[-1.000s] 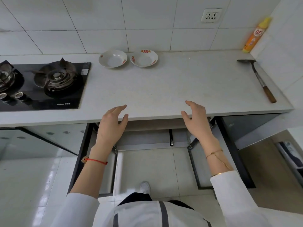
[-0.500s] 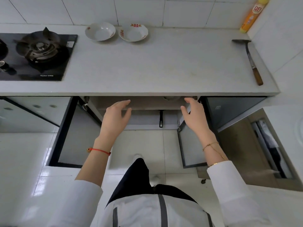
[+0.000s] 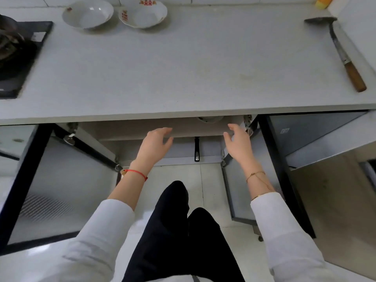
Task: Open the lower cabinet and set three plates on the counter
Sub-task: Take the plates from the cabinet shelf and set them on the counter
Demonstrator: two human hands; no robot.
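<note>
Two white plates stand at the back of the grey counter (image 3: 203,74): a plain plate (image 3: 87,14) and, to its right, a plate with red marks (image 3: 143,14). The lower cabinet below is open, with its left door (image 3: 61,192) and right door (image 3: 240,188) swung out. Just under the counter's edge, on the cabinet shelf, the rim of a white dish (image 3: 210,119) shows. My left hand (image 3: 155,145) and my right hand (image 3: 239,144) reach into the opening, fingers loosely spread, holding nothing.
A black gas hob (image 3: 18,55) sits at the counter's left end. A metal spatula with a wooden handle (image 3: 341,55) lies at the right, and a yellow bottle (image 3: 323,2) stands in the far right corner. A black pan handle (image 3: 197,149) hangs inside the cabinet.
Both hands have dropped from the counter's front edge into the cabinet opening. The view has tilted downward and closer, so my legs now show below.
</note>
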